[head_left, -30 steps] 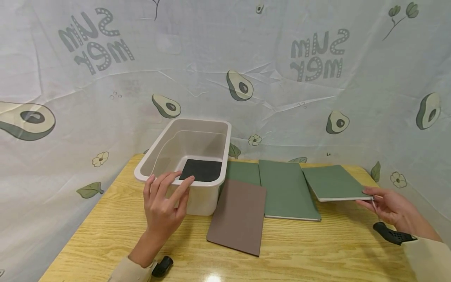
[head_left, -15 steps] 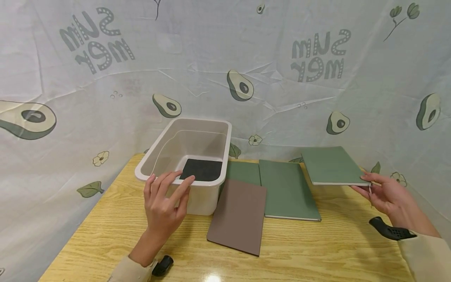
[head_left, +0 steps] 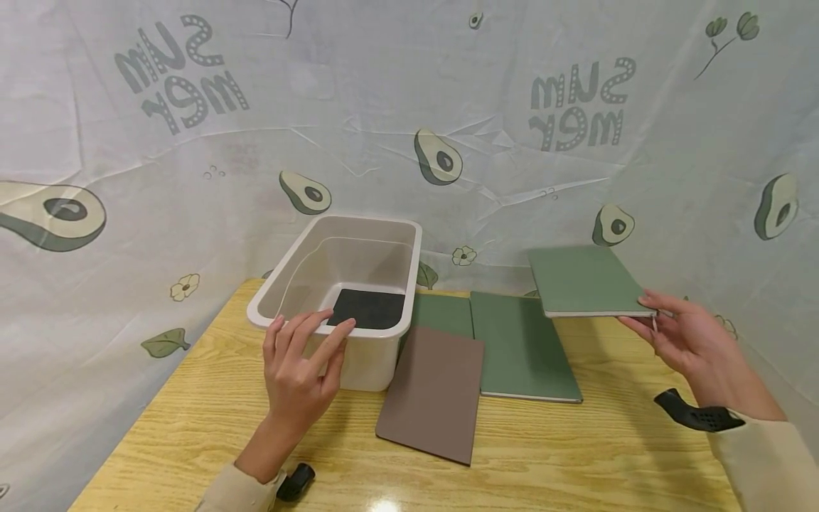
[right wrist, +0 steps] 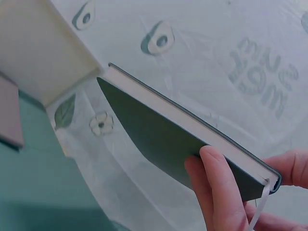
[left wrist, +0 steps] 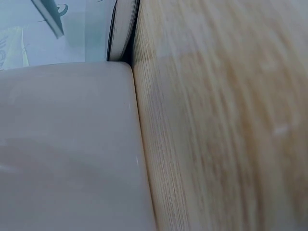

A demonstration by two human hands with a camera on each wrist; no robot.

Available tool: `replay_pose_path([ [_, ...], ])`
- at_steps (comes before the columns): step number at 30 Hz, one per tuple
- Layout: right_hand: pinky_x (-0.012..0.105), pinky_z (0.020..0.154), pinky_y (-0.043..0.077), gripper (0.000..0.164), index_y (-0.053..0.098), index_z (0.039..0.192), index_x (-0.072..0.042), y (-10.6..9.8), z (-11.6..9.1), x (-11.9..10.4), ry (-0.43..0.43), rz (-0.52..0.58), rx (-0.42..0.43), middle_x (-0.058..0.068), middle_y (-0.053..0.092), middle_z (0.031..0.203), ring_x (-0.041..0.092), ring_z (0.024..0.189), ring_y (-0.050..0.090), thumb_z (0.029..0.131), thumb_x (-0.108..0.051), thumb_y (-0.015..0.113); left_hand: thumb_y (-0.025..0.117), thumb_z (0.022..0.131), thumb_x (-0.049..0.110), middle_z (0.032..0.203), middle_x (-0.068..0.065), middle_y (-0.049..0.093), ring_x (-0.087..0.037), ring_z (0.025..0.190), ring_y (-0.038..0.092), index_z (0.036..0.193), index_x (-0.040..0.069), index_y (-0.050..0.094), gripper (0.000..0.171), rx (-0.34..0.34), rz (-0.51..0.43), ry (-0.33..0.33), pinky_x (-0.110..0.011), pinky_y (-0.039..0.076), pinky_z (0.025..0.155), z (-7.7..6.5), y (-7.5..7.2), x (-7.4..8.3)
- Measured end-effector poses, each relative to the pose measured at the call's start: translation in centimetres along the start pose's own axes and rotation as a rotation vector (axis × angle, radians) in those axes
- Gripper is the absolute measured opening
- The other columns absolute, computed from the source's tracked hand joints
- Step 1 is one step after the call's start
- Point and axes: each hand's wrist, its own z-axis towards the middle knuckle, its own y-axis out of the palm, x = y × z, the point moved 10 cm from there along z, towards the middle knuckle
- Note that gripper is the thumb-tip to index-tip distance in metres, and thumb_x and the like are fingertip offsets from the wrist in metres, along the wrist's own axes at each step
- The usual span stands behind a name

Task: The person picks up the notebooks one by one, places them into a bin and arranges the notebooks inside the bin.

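Note:
My right hand (head_left: 694, 348) pinches a green hardcover notebook (head_left: 585, 279) by its right corner, thumb on top and fingers beneath, raised above the table. In the right wrist view the notebook (right wrist: 149, 130) shows white page edges and a pale ribbon by the fingers. At the near rim of a cream plastic bin (head_left: 414, 284), my left hand (head_left: 301, 377) rests with fingers spread and loosely bent. A black notebook (head_left: 369, 308) lies inside the bin. The left wrist view shows the bin's outer wall (left wrist: 67, 144) but no fingers.
Right of the bin lie a brown notebook (head_left: 435, 398), a green notebook (head_left: 525, 348) and another green one (head_left: 443, 313) partly covered by the brown one. All are on a wooden table (head_left: 544, 455). A patterned cloth (head_left: 358, 85) hangs behind.
My right hand has lifted the green notebook higher and carried it left, towards the flat green notebook. The left hand stays at the bin's rim.

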Motion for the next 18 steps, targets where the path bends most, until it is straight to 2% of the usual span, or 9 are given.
replay_pose_path([
  [3,0.043,0.093,0.063,0.027,0.056,0.13,-0.014,1.4,0.1,0.1,-0.029,0.031,-0.039,0.011,0.07,0.112,0.028,0.103,0.076,0.111,0.0,0.044,0.064,0.104,0.023,0.109,-0.02,0.078,-0.042,0.103,0.067,0.107,0.014,0.085,0.023,0.002,0.0,0.003,-0.052,0.037,0.118,0.0,0.0,0.0],
  [4,0.044,0.093,0.063,0.025,0.059,0.127,-0.011,1.7,0.2,0.2,-0.035,0.038,-0.046,0.011,0.07,0.113,0.028,0.104,0.076,0.11,0.001,0.044,0.064,0.104,0.023,0.109,-0.02,0.078,-0.042,0.103,0.067,0.107,0.014,0.085,0.023,0.002,0.001,0.004,-0.052,0.037,0.118,0.0,0.0,0.0],
  [7,0.044,0.093,0.063,0.024,0.062,0.122,-0.009,2.6,0.3,0.5,-0.04,0.037,-0.05,0.01,0.068,0.114,0.028,0.105,0.075,0.11,0.002,0.044,0.063,0.104,0.023,0.109,-0.02,0.078,-0.042,0.103,0.067,0.107,0.014,0.085,0.023,0.002,0.002,0.007,-0.053,0.038,0.116,-0.1,0.0,0.0],
  [12,0.044,0.094,0.062,0.025,0.059,0.124,-0.011,3.8,0.6,1.1,-0.036,0.048,-0.038,0.009,0.066,0.115,0.026,0.105,0.074,0.109,0.004,0.046,0.063,0.104,0.024,0.11,-0.02,0.078,-0.042,0.103,0.067,0.107,0.015,0.085,0.023,0.0,0.002,0.007,-0.054,0.038,0.115,-0.2,0.0,0.0],
  [15,0.044,0.094,0.062,0.028,0.059,0.127,-0.011,4.3,0.8,1.3,-0.045,0.053,-0.031,0.005,0.059,0.122,0.026,0.105,0.073,0.108,0.005,0.047,0.063,0.104,0.024,0.11,-0.02,0.078,-0.042,0.103,0.067,0.108,0.015,0.084,0.023,-0.002,0.003,0.007,-0.053,0.038,0.116,-0.2,0.1,0.0],
  [18,0.041,0.097,0.062,0.035,0.056,0.136,-0.016,4.9,1.0,1.6,-0.055,0.013,-0.015,-0.003,0.045,0.137,0.022,0.107,0.069,0.108,0.004,0.048,0.063,0.105,0.024,0.11,-0.02,0.078,-0.042,0.103,0.067,0.108,0.015,0.084,0.023,-0.003,0.004,0.007,-0.053,0.037,0.118,-0.3,0.1,0.0],
])
